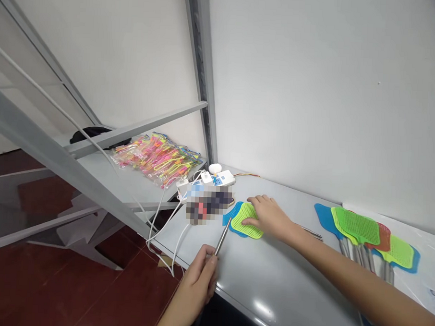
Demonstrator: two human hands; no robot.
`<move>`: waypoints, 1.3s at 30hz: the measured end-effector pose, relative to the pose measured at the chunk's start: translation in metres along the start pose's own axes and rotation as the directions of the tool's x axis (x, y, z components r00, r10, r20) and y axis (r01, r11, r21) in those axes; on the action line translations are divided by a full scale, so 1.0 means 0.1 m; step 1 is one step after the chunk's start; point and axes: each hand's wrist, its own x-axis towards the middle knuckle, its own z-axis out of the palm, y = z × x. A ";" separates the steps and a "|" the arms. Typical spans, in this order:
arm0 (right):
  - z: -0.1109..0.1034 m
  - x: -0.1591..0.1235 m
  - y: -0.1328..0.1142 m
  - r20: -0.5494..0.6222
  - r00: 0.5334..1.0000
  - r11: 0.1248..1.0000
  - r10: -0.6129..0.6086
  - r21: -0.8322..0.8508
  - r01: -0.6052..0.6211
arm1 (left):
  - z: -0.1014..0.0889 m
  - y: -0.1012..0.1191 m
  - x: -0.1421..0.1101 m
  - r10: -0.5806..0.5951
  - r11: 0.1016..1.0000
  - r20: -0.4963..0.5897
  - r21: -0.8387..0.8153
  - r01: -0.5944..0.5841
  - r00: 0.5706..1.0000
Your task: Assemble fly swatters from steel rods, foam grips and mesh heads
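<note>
My left hand (198,277) is closed round a thin metal rod (223,239) near the table's front edge. The rod's tip reaches a green fly-swatter head (244,216) that lies on a blue swatter head (231,214). My right hand (269,216) rests on these two heads with fingers stretched over the green one, pressing it flat on the white table (288,281).
A pile of several fly swatters (365,236) in blue, green and orange lies at the right. A white power strip (217,178) with cables sits by the wall. A bag of colourful toys (156,156) lies on the left table. Grey metal frame bars (59,161) cross the left side.
</note>
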 end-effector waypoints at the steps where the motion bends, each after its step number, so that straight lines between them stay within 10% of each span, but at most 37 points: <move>1: 0.03 0.04 0.00 0.002 1.000 1.000 0.018 -0.009 -0.018 | 0.00 -0.02 0.02 -0.002 0.998 0.022 -0.066 0.004 1.000; 10: 0.12 0.23 0.01 0.017 0.989 0.985 0.149 0.080 -0.150 | 0.31 0.03 0.50 0.005 0.933 0.076 -0.359 0.023 0.997; 19: -0.58 -0.49 -0.07 -0.112 0.954 0.878 0.279 0.433 -0.206 | 0.42 0.02 0.60 0.052 0.939 0.092 -0.345 -0.017 0.994; 22: -0.68 -0.97 0.07 -0.285 0.780 0.684 0.557 0.690 -0.236 | 0.47 0.07 0.58 0.082 0.969 0.218 -0.246 -0.027 0.973; 26: -0.58 -1.49 0.26 -0.349 0.410 0.411 0.843 0.909 -0.070 | 0.71 0.21 0.57 0.097 0.989 0.435 0.062 -0.137 0.895; 31: -0.42 -1.88 0.40 -0.441 0.087 0.442 0.893 0.897 0.012 | 1.13 0.26 0.66 0.379 0.679 0.477 0.439 -0.588 0.793; 34: -0.35 -2.03 0.51 -0.477 -0.010 0.476 0.879 0.877 0.059 | 1.35 0.18 0.77 0.466 0.453 0.510 0.564 -0.690 0.723; 39: -0.21 -2.16 0.65 -0.464 -0.029 0.464 0.886 0.882 0.084 | 1.53 0.11 0.85 0.485 0.236 0.532 0.685 -0.690 0.694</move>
